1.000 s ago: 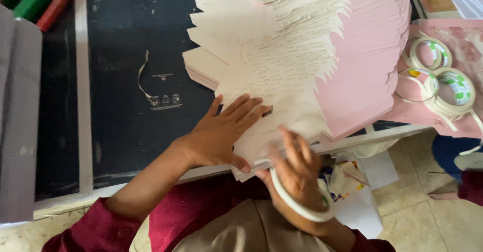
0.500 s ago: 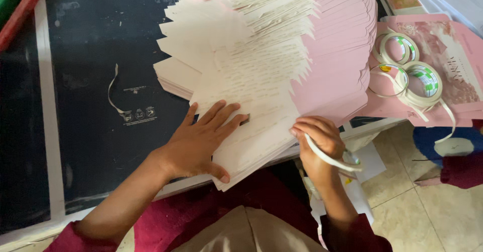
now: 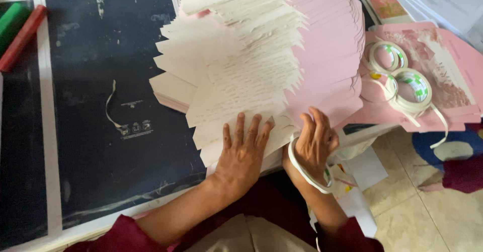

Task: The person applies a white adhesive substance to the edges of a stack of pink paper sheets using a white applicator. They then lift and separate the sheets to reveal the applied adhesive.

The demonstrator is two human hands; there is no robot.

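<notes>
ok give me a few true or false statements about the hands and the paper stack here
1. The left hand lies flat, fingers spread, on the fanned cream sheets. True.
2. The right hand holds a pair of scissors. False: it touches the edge of the pink sheets, with a white tape ring around its wrist.
3. Two tape rolls lie on pink paper to the right. True.
4. The stack rests on a bare wooden floor. False: it sits on a dark mat.
</notes>
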